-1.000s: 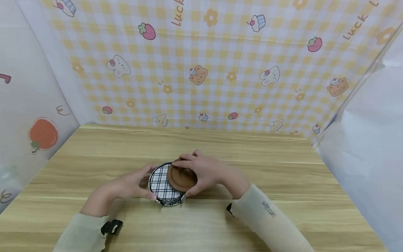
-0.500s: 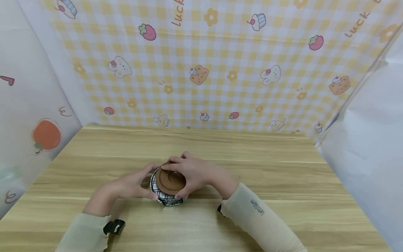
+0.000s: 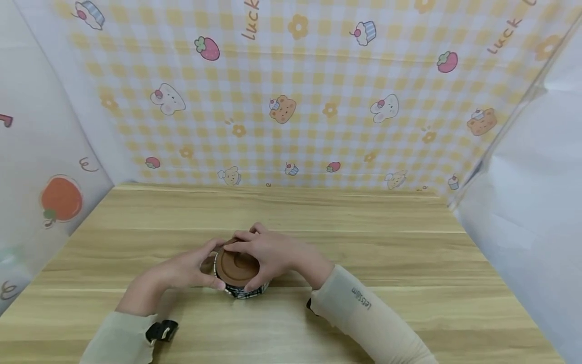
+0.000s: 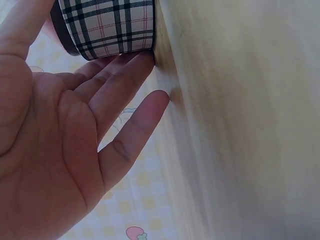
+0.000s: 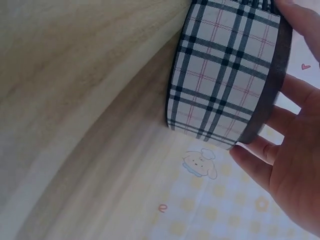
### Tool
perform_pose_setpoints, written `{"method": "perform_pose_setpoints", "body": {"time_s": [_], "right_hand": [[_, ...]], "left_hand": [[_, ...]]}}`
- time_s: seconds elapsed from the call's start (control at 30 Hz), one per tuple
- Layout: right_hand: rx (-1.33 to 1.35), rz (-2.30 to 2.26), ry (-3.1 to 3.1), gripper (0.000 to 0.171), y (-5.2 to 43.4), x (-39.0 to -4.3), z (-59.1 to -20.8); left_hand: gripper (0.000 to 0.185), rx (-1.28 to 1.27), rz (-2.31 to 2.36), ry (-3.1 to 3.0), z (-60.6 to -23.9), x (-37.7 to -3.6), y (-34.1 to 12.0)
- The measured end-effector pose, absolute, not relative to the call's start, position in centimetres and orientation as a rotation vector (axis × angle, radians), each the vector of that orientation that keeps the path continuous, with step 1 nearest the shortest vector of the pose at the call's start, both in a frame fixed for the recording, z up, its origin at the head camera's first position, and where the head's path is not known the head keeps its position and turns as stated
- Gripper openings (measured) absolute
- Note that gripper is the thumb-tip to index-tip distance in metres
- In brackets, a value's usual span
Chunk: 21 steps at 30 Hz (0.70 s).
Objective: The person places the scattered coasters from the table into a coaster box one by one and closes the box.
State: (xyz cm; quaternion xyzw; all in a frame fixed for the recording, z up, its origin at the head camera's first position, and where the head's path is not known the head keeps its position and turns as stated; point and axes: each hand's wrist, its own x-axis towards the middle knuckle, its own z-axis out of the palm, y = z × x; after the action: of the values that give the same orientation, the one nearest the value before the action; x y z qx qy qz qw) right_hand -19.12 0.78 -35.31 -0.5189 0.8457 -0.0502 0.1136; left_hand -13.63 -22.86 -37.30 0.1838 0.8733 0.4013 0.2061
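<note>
A low round case in black-and-white plaid (image 3: pixel 251 292) stands on the table, its plaid wall (image 5: pixel 225 65) large in the right wrist view. On top of it lies a round brown wooden-looking disc (image 3: pixel 229 275) with a circular groove, covering nearly all of the case's top. My right hand (image 3: pixel 277 254) grips the disc from above, thumb at the near rim and fingers at the far rim. From the left, my left hand (image 3: pixel 185 268) holds the plaid case between thumb and fingers. In the left wrist view its little finger (image 4: pixel 135 137) sticks out away from the case.
The wood-grain table (image 3: pixel 364 303) extends around both hands. Behind it hangs a yellow checked cloth (image 3: pixel 309 76) printed with cartoons. White sheets close off the left and the right sides. Black straps (image 3: pixel 161 330) sit at the sleeve cuffs.
My right hand has moved left with the brown disc, from over the right part of the plaid case to squarely on top of it. The left hand keeps its hold on the case.
</note>
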Motion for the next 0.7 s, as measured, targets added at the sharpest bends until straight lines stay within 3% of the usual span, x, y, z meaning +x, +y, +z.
{"method": "perform_pose_setpoints", "body": {"time_s": [0.43, 0.53, 0.7], "right_hand": [[-1.408, -0.330, 2.440, 0.099, 3.1, -19.6, -35.9], [-1.363, -0.441, 2.446, 0.096, 5.9, -20.1, -36.3], [-1.262, -0.475, 2.610, 0.089, 14.2, -20.7, -36.4]], "left_hand": [[0.095, 0.672, 1.142, 2.466, -38.0, -14.0, -22.4], [0.093, 0.682, 1.079, 2.540, -37.9, -13.6, -22.7], [0.073, 0.666, 0.869, 2.819, -37.4, -12.6, -24.6]]}}
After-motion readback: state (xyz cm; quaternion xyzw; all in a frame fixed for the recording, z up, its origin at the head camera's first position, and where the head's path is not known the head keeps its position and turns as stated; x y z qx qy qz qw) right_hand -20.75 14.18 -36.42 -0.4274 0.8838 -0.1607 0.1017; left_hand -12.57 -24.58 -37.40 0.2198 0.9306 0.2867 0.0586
